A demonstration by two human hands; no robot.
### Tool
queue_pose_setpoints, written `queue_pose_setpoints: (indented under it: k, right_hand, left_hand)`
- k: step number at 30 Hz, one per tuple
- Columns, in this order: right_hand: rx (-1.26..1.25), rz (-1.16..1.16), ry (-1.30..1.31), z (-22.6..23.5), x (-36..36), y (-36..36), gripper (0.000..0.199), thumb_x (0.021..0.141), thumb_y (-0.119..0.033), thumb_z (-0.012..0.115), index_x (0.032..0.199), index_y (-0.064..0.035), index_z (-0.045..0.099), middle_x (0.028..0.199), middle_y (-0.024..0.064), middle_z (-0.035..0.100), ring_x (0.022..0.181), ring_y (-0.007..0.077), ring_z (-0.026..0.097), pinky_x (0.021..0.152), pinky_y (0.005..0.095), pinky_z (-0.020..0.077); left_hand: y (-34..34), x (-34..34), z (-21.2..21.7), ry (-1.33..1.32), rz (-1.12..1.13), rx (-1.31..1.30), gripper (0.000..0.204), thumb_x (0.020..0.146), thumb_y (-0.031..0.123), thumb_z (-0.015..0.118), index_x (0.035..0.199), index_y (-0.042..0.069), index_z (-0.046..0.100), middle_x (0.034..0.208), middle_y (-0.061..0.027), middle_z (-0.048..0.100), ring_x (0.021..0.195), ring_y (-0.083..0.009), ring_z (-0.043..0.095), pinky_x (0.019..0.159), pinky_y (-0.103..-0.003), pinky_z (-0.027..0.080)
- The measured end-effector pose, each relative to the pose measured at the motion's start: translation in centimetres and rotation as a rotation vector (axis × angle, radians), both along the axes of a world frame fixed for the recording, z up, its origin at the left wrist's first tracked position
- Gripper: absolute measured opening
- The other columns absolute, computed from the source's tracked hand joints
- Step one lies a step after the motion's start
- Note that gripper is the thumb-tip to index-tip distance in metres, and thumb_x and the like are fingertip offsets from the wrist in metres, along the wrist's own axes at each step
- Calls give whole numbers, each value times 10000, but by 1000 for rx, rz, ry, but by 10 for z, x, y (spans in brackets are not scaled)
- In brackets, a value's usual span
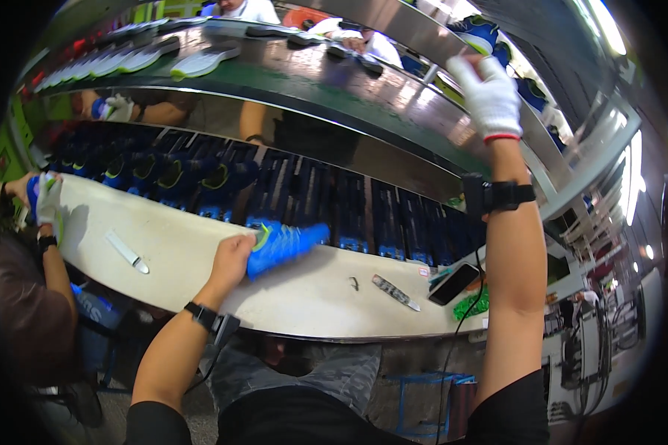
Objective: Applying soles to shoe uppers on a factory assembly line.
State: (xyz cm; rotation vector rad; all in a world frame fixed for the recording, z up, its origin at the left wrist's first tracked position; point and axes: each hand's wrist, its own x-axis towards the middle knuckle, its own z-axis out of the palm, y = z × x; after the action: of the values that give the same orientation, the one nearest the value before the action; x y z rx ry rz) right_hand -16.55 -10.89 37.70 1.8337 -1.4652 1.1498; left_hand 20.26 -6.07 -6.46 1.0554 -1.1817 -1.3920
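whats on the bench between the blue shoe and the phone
In the head view, between the blue shoe in the left hand and the phone lie a small dark bit and a flat metal tool; otherwise bare bench.

Bench middle looks open (knife, phone crowd right).

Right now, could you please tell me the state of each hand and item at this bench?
Left hand: bare, closed on the shoe's heel.
Bright blue sports shoe: held, lying on the cream worktop.
Right hand: white-gloved, raised to the upper metal shelf; grip unclear.
Black phone: flat, screen dark.
Small metal blade: lying loose.
White flat tool: lying loose.
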Motion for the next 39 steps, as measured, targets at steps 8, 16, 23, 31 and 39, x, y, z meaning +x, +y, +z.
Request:
queue_pose_setpoints:
  k: [8,16,23,31,39]
  right_hand:
    - [420,348,326,-122,205,-77,633,1024,-639,664,1363,-108,736,1381,217,722,1316,397,668,1124,472,519]
    - [587,415,330,-105,337,-95,793,906,-710,724,1404,-93,719,1409,206,730,1329,396,677,1153,461,519]
    - [211,450,43,-135,258,-72,342,874,-372,835,1030,-81,746,1035,193,777,1006,407,755,926,489,604]
    - [-222,884,-215,-203,86,143,405,982,-269,858,1231,-46,630,1097,135,754,1021,294,745,1003,506,603]
    - [428,596,-1046,-308,69,294,578,1000,-578,781,1119,-44,595,1176,224,765,955,206,765,897,351,628]
  left_hand:
    - [87,17,41,-477,-19,-97,322,1027,321,713,1001,13,801,934,-155,798,920,-364,759,809,-456,577]
    - [94,-41,81,-771,127,-969,465,866,264,838,1270,57,738,1107,-145,763,1117,-374,705,994,-535,545]
    - [80,-90,92,-1195,-450,-859,566,959,221,754,1507,188,614,1159,-179,753,1051,-368,747,847,-512,619]
    - [129,-53,106,-242,-255,-1189,604,867,144,861,1441,146,674,1284,-128,748,1069,-372,727,914,-467,604]
    - [168,-45,115,-287,-189,-757,346,918,127,863,1225,25,739,1268,-191,784,831,-286,765,746,-370,611]
